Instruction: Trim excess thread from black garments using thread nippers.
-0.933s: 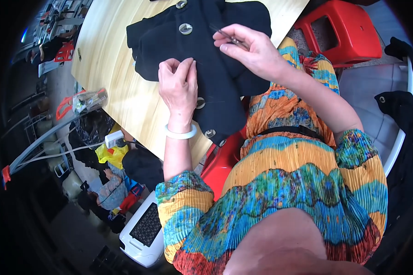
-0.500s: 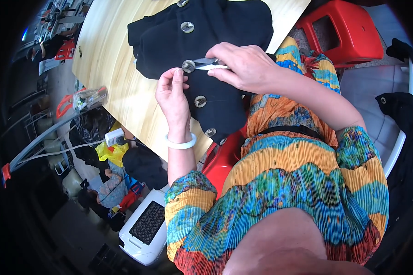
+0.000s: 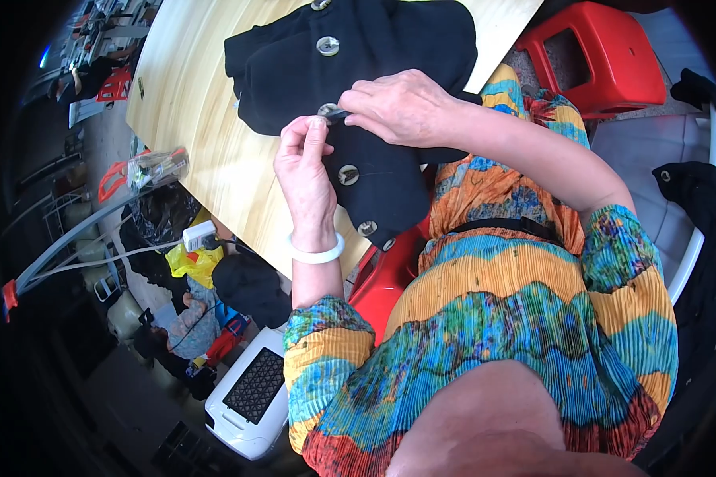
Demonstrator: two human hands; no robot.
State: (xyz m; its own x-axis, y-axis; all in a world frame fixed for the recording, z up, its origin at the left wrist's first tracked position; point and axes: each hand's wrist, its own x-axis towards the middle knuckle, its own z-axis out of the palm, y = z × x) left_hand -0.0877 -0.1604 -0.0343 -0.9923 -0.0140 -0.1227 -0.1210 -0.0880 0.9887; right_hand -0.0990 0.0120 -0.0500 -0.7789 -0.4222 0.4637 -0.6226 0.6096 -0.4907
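A black garment [image 3: 374, 179] with a row of large marbled buttons lies over the table corner. At one button [image 3: 328, 110] near its edge, the thumb and forefinger of my left hand [image 3: 305, 163] are pinched together on the button's near rim. My right hand [image 3: 398, 107] is closed just to the right of that button, around small thread snips [image 3: 337, 115]. Only a dark bit of their tip shows; the fingers cover the rest. Another button [image 3: 348, 175] lies nearer me, and one [image 3: 327, 46] farther off. A white bangle [image 3: 316, 249] circles my left wrist.
The pale wooden table [image 3: 191, 95] has its edge close to my left forearm. A red plastic stool [image 3: 628, 60] stands at the far right beside a grey seat [image 3: 640, 159]. Below the table at left are a yellow bag [image 3: 192, 266] and a white case with a dark mesh panel [image 3: 254, 385].
My right hand has moved left and closed in on the button, so the snips' blades are now mostly hidden. My left fingertips stay at the button.
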